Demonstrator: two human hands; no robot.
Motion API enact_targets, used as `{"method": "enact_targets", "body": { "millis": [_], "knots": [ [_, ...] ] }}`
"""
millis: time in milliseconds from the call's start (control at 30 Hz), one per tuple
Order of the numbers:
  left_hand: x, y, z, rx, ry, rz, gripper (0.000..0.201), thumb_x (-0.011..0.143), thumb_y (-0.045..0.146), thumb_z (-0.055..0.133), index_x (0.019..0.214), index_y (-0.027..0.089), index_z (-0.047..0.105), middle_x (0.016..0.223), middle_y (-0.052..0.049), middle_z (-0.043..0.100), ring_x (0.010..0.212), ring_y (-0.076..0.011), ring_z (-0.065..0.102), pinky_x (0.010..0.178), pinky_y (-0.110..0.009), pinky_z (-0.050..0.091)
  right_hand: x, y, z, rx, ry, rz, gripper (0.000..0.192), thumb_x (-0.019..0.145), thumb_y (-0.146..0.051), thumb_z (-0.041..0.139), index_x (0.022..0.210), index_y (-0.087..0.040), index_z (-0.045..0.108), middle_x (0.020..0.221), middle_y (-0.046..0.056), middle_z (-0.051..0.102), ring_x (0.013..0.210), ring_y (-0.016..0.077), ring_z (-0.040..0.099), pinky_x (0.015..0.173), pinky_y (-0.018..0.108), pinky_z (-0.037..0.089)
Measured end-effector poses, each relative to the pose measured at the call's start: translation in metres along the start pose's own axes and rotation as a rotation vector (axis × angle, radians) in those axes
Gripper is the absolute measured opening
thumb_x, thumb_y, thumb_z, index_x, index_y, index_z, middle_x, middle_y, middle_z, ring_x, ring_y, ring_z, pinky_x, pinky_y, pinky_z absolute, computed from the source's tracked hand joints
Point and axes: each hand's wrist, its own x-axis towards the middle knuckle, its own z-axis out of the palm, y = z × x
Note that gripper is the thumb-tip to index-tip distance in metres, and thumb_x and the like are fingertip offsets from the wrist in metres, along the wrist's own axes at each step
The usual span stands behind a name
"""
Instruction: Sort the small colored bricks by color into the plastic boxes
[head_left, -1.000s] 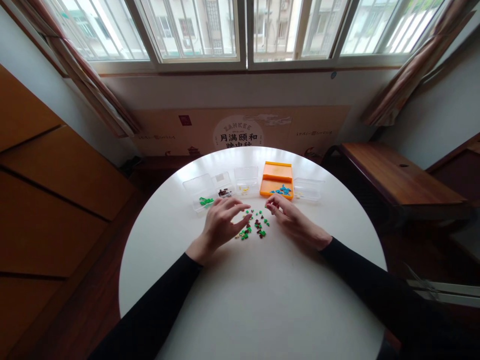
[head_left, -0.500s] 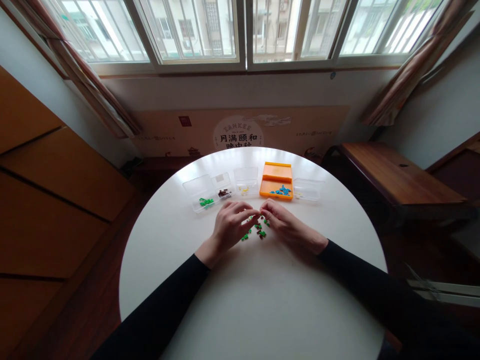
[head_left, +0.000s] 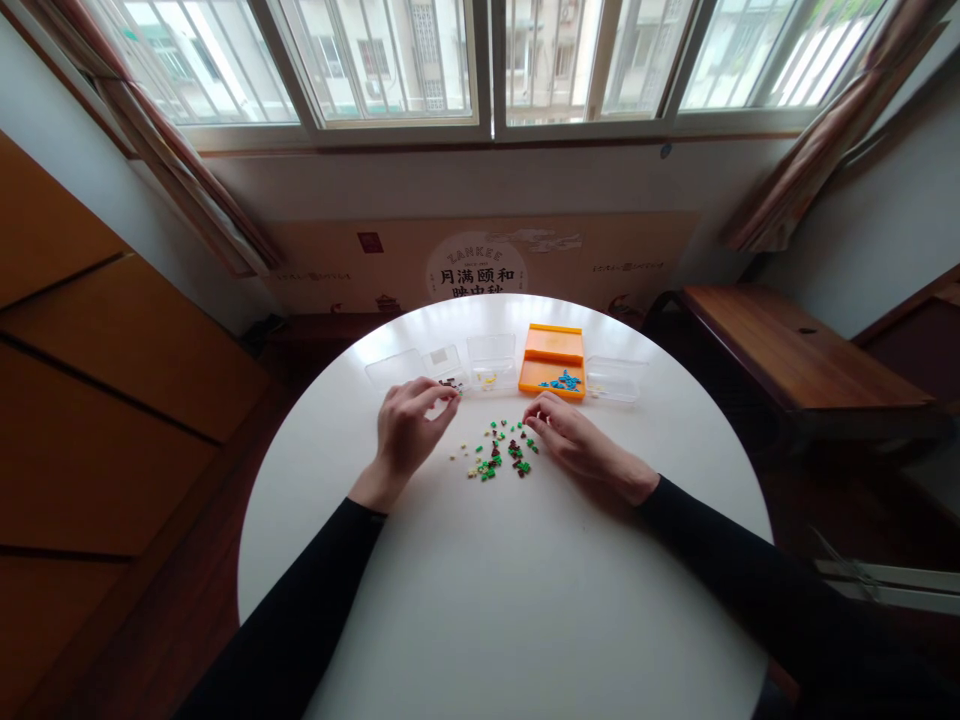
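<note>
My left hand is in front of the clear box of dark brown pieces, thumb and fingertips pinched together at its near edge. Whatever is in that pinch is too small to make out. Between my hands lies a loose pile of small toy bricks in green, brown and pale yellow. My right hand rests at the right side of this pile, its fingers closed together; I cannot make out what they hold. The clear box that had green bricks showing is mostly covered by my left hand.
Along the back of the round white table stand a clear box with yellow pieces, an orange open case with blue pieces, and another clear box at the right. A wooden bench is beyond the table.
My left hand has moved away from my right, leftward and back to the box of brown pieces, uncovering the brick pile. My right hand has barely moved.
</note>
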Motion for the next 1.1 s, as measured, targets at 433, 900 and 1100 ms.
{"method": "enact_targets", "body": {
  "millis": [433, 900, 1100],
  "knots": [
    [0.000, -0.063, -0.036, 0.272, -0.240, -0.496, 0.017, 0.092, 0.039, 0.074, 0.089, 0.027, 0.085, 0.100, -0.004, 0.084, 0.090, -0.0288, 0.072, 0.090, -0.043, 0.050, 0.000, 0.012, 0.008, -0.166, 0.058, -0.017, 0.009, 0.104, -0.022, 0.071, 0.111, -0.022, 0.077, 0.107, 0.007, 0.068, 0.086, 0.0195, 0.065, 0.083, 0.036, 0.054],
    [-0.001, -0.065, -0.037, 0.289, -0.263, -0.465, 0.019, 0.093, 0.037, 0.071, 0.091, 0.026, 0.086, 0.100, -0.004, 0.084, 0.089, -0.0288, 0.073, 0.094, -0.046, 0.049, 0.003, 0.008, 0.011, -0.231, 0.132, 0.083, 0.008, 0.097, -0.017, 0.080, 0.097, -0.024, 0.084, 0.103, 0.005, 0.074, 0.085, 0.0197, 0.066, 0.082, 0.034, 0.052],
    [0.002, -0.039, -0.028, 0.215, -0.110, -0.317, 0.021, 0.100, 0.033, 0.066, 0.091, 0.024, 0.083, 0.098, -0.003, 0.082, 0.079, -0.0230, 0.069, 0.091, -0.044, 0.047, 0.003, 0.005, 0.012, -0.268, 0.133, 0.070, 0.004, 0.099, -0.025, 0.083, 0.095, -0.025, 0.084, 0.104, 0.005, 0.075, 0.087, 0.0206, 0.067, 0.086, 0.037, 0.051]
  ]
}}
